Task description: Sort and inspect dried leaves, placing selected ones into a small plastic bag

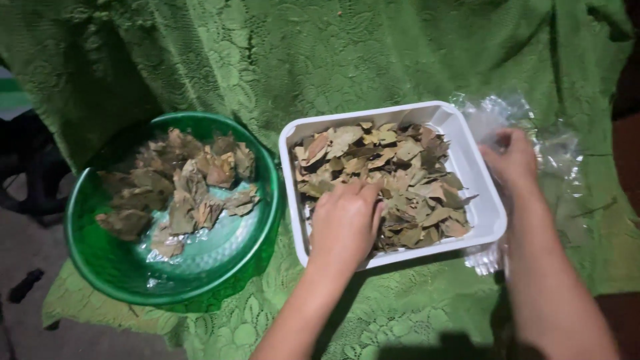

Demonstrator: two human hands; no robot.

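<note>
Left hand [345, 223] laid palm-down on dried leaves [393, 180] in white tray [490, 212], fingers together. Right hand [513, 160] clamped on clear plastic bag [557, 157] beside tray.

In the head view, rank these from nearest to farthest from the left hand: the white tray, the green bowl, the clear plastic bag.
Measured from the left hand:
1. White tray: the hand lies inside it, on the dry leaves.
2. Green bowl: to the hand's left, beside the tray.
3. Clear plastic bag: beyond the tray's right edge, by the right hand.
</note>
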